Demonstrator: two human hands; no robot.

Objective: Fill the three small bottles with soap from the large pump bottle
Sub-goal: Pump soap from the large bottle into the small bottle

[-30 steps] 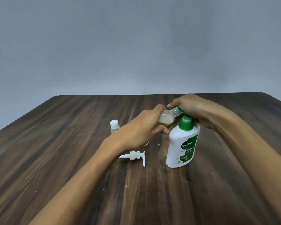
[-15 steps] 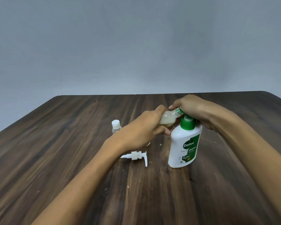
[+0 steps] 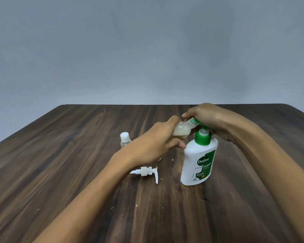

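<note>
One Dettol pump bottle [image 3: 198, 162], pump pressed by right hand [image 3: 212, 121]. Two small bottles seen: one gripped by left hand [image 3: 153, 146], one capped [image 3: 125, 141]. One loose pump [image 3: 146, 172].

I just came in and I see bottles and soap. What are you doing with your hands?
A person is filling a small clear bottle with soap from the big white and green pump bottle. The left hand holds the small bottle tilted with its mouth at the green pump spout, and the right hand presses on the pump head. The small bottle is already partly full of pale soap. Another small capped bottle stands on the wooden table behind the left hand, and a loose white pump lies nearby.
</note>
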